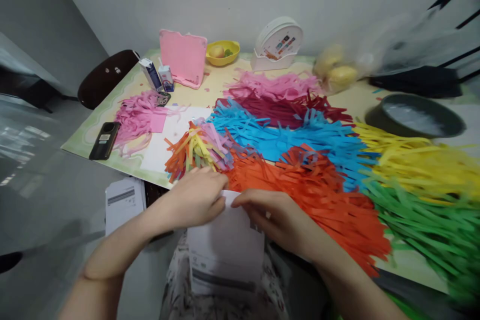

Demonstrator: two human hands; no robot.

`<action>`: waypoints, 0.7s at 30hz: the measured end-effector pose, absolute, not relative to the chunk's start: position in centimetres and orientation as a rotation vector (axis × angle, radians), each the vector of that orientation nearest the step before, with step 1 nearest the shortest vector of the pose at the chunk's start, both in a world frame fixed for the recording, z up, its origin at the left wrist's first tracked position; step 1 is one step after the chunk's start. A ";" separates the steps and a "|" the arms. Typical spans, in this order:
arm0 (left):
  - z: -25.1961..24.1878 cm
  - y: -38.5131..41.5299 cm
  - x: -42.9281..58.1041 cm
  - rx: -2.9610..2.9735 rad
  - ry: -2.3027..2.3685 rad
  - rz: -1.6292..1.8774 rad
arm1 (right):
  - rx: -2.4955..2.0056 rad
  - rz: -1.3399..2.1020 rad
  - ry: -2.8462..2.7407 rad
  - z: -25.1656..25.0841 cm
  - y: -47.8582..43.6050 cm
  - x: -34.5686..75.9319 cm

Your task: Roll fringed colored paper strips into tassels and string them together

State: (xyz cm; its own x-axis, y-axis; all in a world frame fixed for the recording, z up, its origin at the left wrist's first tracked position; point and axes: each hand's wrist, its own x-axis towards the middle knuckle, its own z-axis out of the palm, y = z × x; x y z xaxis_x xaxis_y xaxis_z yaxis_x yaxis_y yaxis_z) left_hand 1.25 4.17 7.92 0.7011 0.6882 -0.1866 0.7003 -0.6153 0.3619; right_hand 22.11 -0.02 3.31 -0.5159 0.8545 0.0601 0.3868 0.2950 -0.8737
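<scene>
A white printed sheet (227, 250) lies over my lap, its upper edge near the table edge. My left hand (198, 195) is bent over the sheet's upper left, its thumb at the paper and its fingers partly hidden; what it grips is unclear. At the upper right of the sheet is my right hand (272, 212), fingers curved toward the paper, their tips partly hidden. Just beyond my left hand sits a multicoloured bundle of paper strips (198, 145). Orange fringed paper (300, 185) spreads beyond my right hand.
Blue fringes (285, 137), yellow fringes (423, 165) and green fringes (416, 225) cover the table's middle and right. Pink strips (137, 115) and a phone (105, 141) lie left. A dark bowl (412, 116) stands right. Printed papers (123, 202) are below the left edge.
</scene>
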 end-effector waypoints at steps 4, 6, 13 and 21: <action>7.5 5.6 2.1 2.350 1.060 -0.256 | -1.061 1.123 -2.051 3.4 0.0 21.7; 7.4 6.1 2.2 2.282 1.059 -0.339 | -1.050 1.116 -2.063 3.3 0.2 21.5; 6.4 7.8 2.5 2.135 0.984 -0.494 | -1.086 1.058 -2.095 2.6 1.0 21.0; 4.2 9.1 1.2 2.050 0.986 -0.269 | -1.302 1.156 -2.091 1.7 2.0 21.1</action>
